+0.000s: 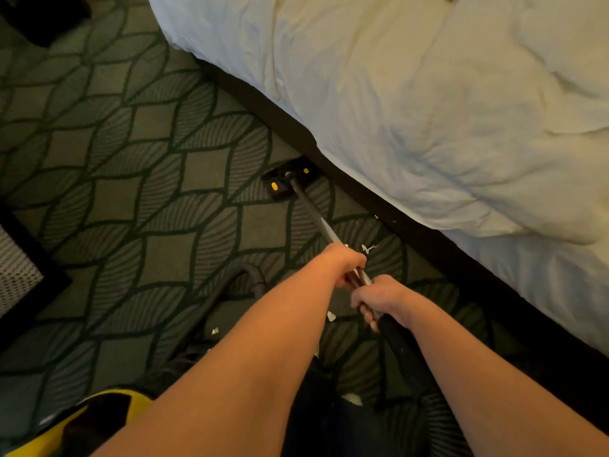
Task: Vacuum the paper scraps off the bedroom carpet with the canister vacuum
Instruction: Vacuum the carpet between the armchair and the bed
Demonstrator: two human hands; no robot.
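Observation:
Both my hands grip the metal vacuum wand [316, 219]. My left hand [346, 263] holds it higher up the tube and my right hand [375, 300] holds it just behind, where the black handle begins. The black floor head [286, 179] with yellow wheels rests on the green patterned carpet [138, 199], close to the bed base. White paper scraps lie on the carpet: one [368, 248] beside my left hand, one [331, 316] under my forearms, one [215, 331] further left. The yellow canister [108, 413] sits at the lower left, its grey hose [253, 275] curving up.
A bed with a white duvet [428, 100] fills the right side, its dark base [412, 232] running diagonally. Dark furniture with a mesh panel [19, 268] stands at the left edge. A dark object [39, 18] sits at the top left.

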